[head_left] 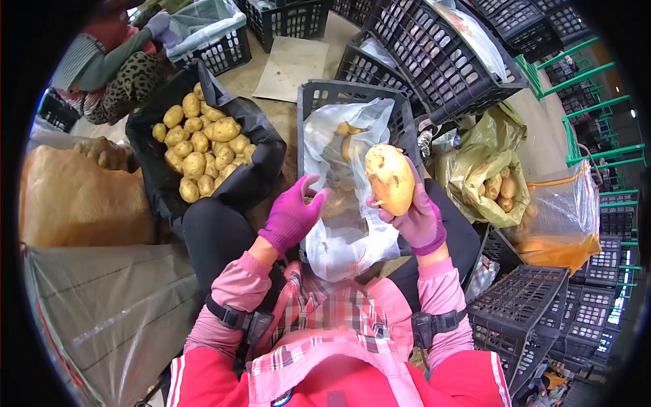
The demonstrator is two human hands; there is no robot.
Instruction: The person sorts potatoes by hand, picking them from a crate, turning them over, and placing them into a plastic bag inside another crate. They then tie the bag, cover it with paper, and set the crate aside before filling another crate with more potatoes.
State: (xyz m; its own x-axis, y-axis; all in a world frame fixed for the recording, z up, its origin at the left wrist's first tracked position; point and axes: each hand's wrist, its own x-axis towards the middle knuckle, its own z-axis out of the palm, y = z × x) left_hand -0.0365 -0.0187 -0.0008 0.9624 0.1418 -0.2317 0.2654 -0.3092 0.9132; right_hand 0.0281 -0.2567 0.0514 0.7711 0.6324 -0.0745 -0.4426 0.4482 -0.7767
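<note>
My right hand, in a pink glove, holds a large potato upright over the right side of a black crate. The potato has a darker, rough patch on its upper part. My left hand, in a magenta glove, is at the crate's left edge with its fingers curved and apart; a small yellowish bit shows between them, too small to name. Crumpled clear plastic lines the crate, with a few potatoes under and in it. Left of the crate, a black bag stands open, full of yellow potatoes.
An olive-green bag with potatoes stands at the right, near an orange-and-clear sack. Black crates are stacked behind and at the lower right. Full sacks stand left. A gloved co-worker is beside a lined crate, upper left.
</note>
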